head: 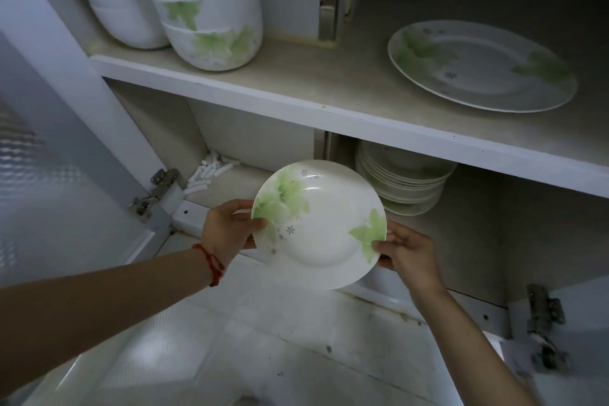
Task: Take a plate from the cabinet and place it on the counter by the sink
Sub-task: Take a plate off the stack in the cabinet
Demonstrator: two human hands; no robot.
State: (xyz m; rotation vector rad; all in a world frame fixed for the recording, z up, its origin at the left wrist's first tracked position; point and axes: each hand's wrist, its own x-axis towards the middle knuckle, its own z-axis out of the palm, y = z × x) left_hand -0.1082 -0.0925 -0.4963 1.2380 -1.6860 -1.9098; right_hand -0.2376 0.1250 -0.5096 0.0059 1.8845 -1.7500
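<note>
Right now the plate (319,224), white with green leaf prints and small grey flowers, is held in the air in front of the open cabinet (329,110), tilted so its face shows. The left hand (230,229) clamps its left rim, thumb on the face and fingers behind; a red string (211,262) circles that wrist. The right hand (407,252) grips the lower right rim the same way, thumb tip on a green leaf.

Just beyond the right hand, on the lower shelf, sits a stack of plates (403,181) of the same pattern, partly hidden by the shelf edge above it. Beyond the left hand, in the back corner of that shelf, lies a heap of small white pieces (211,171); what they are cannot be told. Left of that hand the door hinge (155,193) and the frosted cabinet door (49,175) stand open.

On the upper shelf, above the left hand, stand two tall stacks of bowls (211,16) with green leaves. Above the right hand a large oval platter (481,66) lies flat and alone.
</note>
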